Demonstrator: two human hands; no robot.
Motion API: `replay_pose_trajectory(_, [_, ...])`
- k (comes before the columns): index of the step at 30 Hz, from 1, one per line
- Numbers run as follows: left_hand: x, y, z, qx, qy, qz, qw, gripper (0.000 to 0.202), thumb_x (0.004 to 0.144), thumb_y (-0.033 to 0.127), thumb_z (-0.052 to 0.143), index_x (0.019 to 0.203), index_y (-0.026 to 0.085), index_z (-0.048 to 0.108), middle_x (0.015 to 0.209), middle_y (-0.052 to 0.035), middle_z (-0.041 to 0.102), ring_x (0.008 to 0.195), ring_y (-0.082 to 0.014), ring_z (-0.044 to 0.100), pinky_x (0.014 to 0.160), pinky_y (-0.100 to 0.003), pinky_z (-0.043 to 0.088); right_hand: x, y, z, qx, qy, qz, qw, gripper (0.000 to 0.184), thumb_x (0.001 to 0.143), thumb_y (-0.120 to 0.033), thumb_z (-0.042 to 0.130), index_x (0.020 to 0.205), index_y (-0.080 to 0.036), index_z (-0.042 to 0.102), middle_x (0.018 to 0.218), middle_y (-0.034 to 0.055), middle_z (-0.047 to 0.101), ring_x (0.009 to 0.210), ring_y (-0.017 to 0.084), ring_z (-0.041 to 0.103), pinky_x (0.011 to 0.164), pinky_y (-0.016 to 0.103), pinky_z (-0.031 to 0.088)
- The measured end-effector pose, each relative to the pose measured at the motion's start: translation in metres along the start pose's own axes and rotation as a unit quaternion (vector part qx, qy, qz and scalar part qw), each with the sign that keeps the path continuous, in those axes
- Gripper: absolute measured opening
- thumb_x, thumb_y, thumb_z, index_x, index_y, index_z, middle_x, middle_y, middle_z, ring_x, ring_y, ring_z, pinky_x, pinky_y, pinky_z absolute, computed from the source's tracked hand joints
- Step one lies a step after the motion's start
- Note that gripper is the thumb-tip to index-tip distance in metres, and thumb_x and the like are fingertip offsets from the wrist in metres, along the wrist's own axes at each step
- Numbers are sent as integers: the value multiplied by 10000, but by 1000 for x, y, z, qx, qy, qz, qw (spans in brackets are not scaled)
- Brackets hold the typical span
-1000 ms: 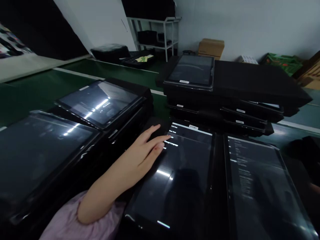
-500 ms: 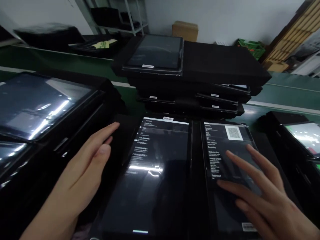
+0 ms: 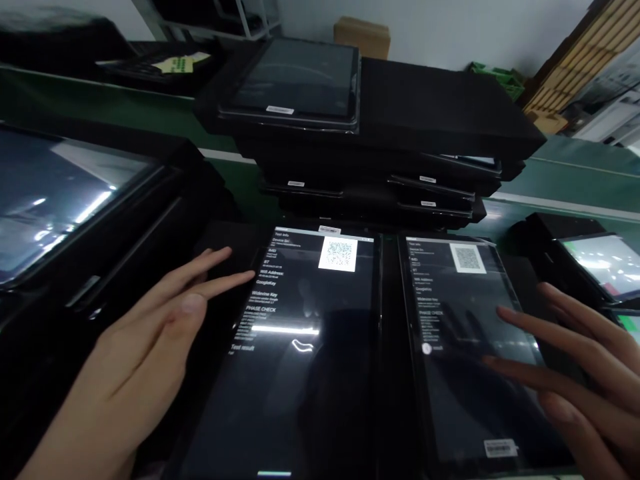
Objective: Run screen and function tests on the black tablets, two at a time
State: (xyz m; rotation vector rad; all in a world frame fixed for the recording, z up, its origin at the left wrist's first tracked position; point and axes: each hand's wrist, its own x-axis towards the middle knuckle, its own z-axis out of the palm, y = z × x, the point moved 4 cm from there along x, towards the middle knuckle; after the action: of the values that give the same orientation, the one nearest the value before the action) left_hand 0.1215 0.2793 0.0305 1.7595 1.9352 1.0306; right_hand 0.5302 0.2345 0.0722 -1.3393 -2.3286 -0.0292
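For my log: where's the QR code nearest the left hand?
In the head view, the QR code is upper right on the tablet by the left hand, below a white label.

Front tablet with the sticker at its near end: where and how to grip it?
Probably pinch the tablet by its right long edge, coming from the right, where the right hand is. It lies flat, screen up, and the left tablet sits close along its other side. Finger room underneath doesn't show.

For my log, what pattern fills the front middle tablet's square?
The square is white with dark speckles, clear in the head view.
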Motion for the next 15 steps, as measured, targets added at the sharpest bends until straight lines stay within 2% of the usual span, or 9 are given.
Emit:
replay_pose_trajectory(2, [1,-4,2,-3,-15,-17,1000,358,1092,656,468,1255,600,782,1599,172,640,1578,-372,522,1315,-766,364,2,3,-1,-3,6,4,1000,414,1004,-250,532,1291,-462,741,1668,-162,521,1643,345,381,1194,574,556])
replay_pose_trajectory(3, [1,-5,3,-4,-33,-7,999,344,1073,681,489,1276,630,762,1622,174,619,1613,-405,468,1290,-809,357,5,4,0,-7,7,0,1000,402,1015,-249,528,1298,-450,731,1677,-146,514,1641,340,385,1236,589,511])
replay_pose_trajectory(5, [1,-4,6,14,-90,63,994,362,1066,690,488,1370,676,685,1713,178,513,1679,-458,321,1233,-861,375,14,7,0,-16,11,-20,1000,370,1043,-248,506,1293,-418,720,1672,-101,528,1637,322,395,1271,585,466])
replay_pose_trajectory(7, [-1,-2,6,10,-123,108,986,400,1099,661,432,1458,689,606,1782,189,401,1713,-443,226,1247,-827,379,25,13,3,-32,12,-30,999,346,1079,-267,469,1292,-397,709,1656,-53,545,1637,316,391,1239,595,493])
replay_pose_trajectory(10, [1,-3,0,-25,-85,76,993,418,1132,624,388,1499,660,584,1791,187,390,1694,-363,325,1328,-717,343,43,26,12,-56,2,-25,998,328,1122,-346,439,1333,-395,685,1660,4,532,1646,359,360,1147,674,561])
replay_pose_trajectory(12, [4,-6,-1,-29,-62,28,997,438,1113,668,416,1488,592,630,1761,146,457,1653,-348,414,1340,-702,336,53,34,21,-61,-1,-24,998,322,1132,-394,447,1358,-396,677,1671,28,517,1650,394,342,1128,734,561])
replay_pose_trajectory(15, [11,-8,1,-22,-64,-23,997,590,1069,764,416,1513,457,654,1751,61,493,1642,-355,431,1345,-690,325,64,41,31,-50,9,-24,998,329,1136,-418,446,1368,-394,678,1689,42,497,1665,412,309,1149,771,535])
